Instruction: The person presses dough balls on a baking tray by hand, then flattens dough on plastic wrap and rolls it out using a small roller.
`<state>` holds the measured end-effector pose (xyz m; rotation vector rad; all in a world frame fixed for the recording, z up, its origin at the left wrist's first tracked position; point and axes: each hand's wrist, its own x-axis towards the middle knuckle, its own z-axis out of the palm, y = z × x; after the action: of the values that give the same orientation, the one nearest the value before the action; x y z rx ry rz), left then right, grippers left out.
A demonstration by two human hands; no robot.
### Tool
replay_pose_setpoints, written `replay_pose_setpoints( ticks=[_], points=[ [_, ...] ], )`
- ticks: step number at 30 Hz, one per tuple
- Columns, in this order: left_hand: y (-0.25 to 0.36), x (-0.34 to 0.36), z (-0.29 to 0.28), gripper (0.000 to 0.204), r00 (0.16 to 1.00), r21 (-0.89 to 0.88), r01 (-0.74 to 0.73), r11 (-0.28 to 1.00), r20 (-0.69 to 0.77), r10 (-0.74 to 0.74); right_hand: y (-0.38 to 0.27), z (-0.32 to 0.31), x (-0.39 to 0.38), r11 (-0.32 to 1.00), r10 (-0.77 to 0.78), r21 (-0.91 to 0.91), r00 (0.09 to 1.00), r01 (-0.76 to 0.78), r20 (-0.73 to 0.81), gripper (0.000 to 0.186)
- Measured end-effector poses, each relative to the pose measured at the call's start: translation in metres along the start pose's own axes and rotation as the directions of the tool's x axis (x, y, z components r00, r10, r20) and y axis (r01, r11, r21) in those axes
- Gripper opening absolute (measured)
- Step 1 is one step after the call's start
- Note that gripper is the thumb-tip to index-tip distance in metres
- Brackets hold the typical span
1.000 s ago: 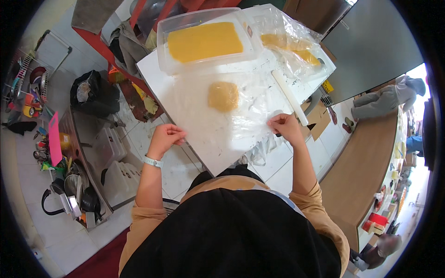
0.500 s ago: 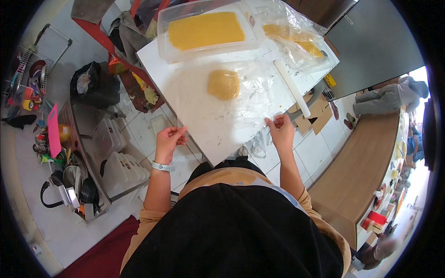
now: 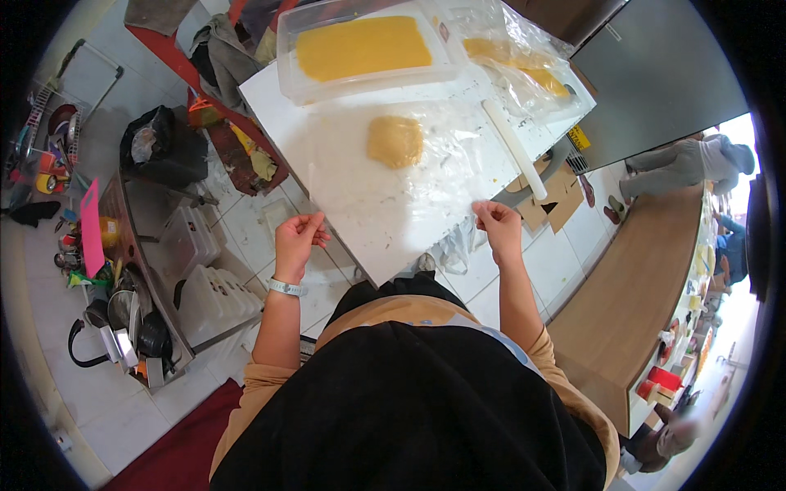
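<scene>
Left hand (image 3: 300,240) and right hand (image 3: 499,227) each pinch a near corner of the clear plastic sheet (image 3: 449,164), wrinkled and glossy on the white bench (image 3: 274,94); toward its far side sits a flattened, roundish, yellowish-tan dough-like lump (image 3: 395,141), smooth-looking.

1 dark-lettered yellow label (image 3: 578,137), beside gray panel (image 3: 663,82), backing unclear

Golden-tan dough (image 3: 395,141), yellow slab (image 3: 364,47), white tabletop (image 3: 281,114), off-white rod (image 3: 514,150)
</scene>
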<state>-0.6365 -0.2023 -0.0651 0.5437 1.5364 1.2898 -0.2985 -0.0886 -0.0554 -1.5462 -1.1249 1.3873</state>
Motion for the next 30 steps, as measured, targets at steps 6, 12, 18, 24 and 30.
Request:
replay_pose_setpoints(
  ticks=[6,12,18,24,30],
  points=[
    [-0.004,0.001,0.003,0.025,0.999,-0.006,-0.004,1.000,-0.054,0.003,0.004,-0.003,0.001,0.999,0.007,-0.040,1.000,-0.008,-0.004,0.021],
    [0.018,-0.012,0.024,0.025,0.780,0.410,-0.430,0.804,-0.279,0.560,0.004,-0.001,-0.002,1.000,-0.026,0.014,1.000,0.026,-0.018,0.020],
    [0.055,-0.023,0.087,0.043,0.466,0.471,-0.839,0.273,0.362,0.807,-0.005,-0.003,-0.005,0.982,-0.049,-0.184,0.999,0.048,-0.001,0.020],
    [0.015,0.008,0.101,0.059,0.355,0.369,-0.928,-0.055,0.917,0.182,-0.064,-0.028,0.053,0.148,-0.811,-0.933,0.580,0.328,0.075,0.037],
    [0.025,0.018,0.108,0.053,0.312,0.303,-0.950,0.074,0.933,0.180,-0.045,-0.040,0.110,0.240,-0.547,-0.908,0.821,0.343,0.165,0.040]
  ],
)
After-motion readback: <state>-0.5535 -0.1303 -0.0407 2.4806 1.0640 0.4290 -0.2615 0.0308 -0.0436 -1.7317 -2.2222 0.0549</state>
